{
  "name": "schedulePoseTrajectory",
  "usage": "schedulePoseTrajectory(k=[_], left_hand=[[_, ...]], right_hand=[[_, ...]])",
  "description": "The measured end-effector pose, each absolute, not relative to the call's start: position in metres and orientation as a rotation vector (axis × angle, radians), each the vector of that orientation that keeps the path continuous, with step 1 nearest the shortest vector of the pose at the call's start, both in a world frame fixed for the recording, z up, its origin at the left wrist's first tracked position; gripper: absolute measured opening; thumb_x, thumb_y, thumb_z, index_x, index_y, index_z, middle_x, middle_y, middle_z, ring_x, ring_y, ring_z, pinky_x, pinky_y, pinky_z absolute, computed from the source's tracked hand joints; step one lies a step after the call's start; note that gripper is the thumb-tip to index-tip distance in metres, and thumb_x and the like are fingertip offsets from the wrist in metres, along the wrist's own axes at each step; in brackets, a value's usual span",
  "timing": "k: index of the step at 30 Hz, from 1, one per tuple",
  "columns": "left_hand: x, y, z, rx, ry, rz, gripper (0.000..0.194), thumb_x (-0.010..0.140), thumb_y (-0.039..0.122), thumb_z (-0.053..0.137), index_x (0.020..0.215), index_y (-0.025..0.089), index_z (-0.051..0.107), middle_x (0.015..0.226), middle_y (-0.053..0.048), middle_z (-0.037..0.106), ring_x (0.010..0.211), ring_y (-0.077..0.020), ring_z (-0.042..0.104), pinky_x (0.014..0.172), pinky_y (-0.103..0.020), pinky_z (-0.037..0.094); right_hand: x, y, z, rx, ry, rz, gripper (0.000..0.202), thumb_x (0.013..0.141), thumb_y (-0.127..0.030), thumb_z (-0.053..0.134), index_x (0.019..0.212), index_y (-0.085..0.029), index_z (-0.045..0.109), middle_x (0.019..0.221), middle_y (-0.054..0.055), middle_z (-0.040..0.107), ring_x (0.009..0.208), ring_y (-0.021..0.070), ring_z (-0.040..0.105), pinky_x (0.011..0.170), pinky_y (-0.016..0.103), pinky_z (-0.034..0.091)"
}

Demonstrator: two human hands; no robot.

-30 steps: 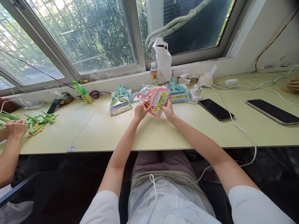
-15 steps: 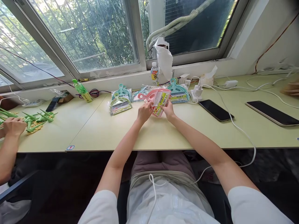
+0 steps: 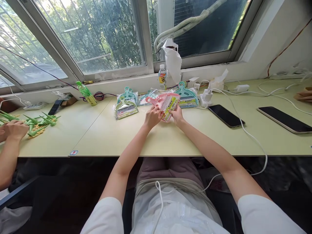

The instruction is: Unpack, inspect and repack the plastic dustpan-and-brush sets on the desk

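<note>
Between my two hands is a pink mini dustpan and brush set (image 3: 168, 101) in clear plastic wrap with a yellow-green label, tilted above the table. My left hand (image 3: 154, 116) is closed on its lower left edge, and my right hand (image 3: 176, 114) grips its right side by the label. Behind it lie more wrapped sets: a teal one (image 3: 187, 96) at the right, a blue-green one (image 3: 146, 98) partly hidden by the pink one, and another teal one (image 3: 128, 94) at the left. A light green set (image 3: 125, 110) overlaps the front of that left one.
A green bottle (image 3: 86, 93) and a clear drink bottle (image 3: 162, 77) stand along the window wall. Right of me lie a phone (image 3: 226, 115), a tablet-like device (image 3: 284, 118) and white cables. At far left, another person's hand (image 3: 16, 130) works among green and yellow pieces (image 3: 39, 125).
My left hand has moved slightly up and over the lower left of the pink set, its fingers shifting along the wrap. The set stays in both hands; the view has shifted slightly.
</note>
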State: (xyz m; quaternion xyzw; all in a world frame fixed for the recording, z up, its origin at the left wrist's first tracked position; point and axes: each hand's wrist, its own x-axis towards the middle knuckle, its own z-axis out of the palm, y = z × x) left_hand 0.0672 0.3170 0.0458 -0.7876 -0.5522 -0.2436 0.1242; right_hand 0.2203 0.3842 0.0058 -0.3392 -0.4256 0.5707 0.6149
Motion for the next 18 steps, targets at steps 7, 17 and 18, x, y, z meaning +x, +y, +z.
schedulePoseTrajectory(k=[7, 17, 18], left_hand=[[0.072, 0.314, 0.048, -2.265, -1.558, -0.600, 0.025, 0.088, 0.016, 0.052, 0.107, 0.019, 0.067, 0.105, -0.011, 0.064, 0.107, -0.0252, 0.055, 0.079, -0.034, 0.050], [0.080, 0.311, 0.045, -2.285, -1.562, -1.243, 0.047, 0.095, 0.032, 0.044, 0.141, 0.020, 0.046, 0.126, -0.012, 0.062, 0.121, -0.0264, 0.052, 0.106, -0.041, 0.038], [0.081, 0.311, 0.045, -2.156, -1.606, -1.445, 0.053, 0.095, 0.037, 0.045, 0.146, 0.020, 0.039, 0.137, -0.013, 0.055, 0.130, -0.0270, 0.046, 0.113, -0.042, 0.032]], right_hand=[[0.216, 0.379, 0.010, -0.784, -0.898, 1.376, 0.046, 0.058, -0.007, 0.073, 0.098, -0.022, 0.055, 0.099, 0.003, 0.070, 0.099, 0.0230, 0.066, 0.090, 0.044, 0.055], [0.219, 0.373, 0.023, -0.729, -0.777, 1.438, 0.044, 0.061, -0.003, 0.071, 0.098, -0.022, 0.055, 0.099, 0.003, 0.071, 0.100, 0.0214, 0.067, 0.090, 0.041, 0.057], [0.220, 0.373, 0.025, -0.714, -0.763, 1.437, 0.043, 0.062, -0.003, 0.071, 0.097, -0.022, 0.055, 0.100, 0.003, 0.071, 0.101, 0.0209, 0.067, 0.090, 0.040, 0.057]])
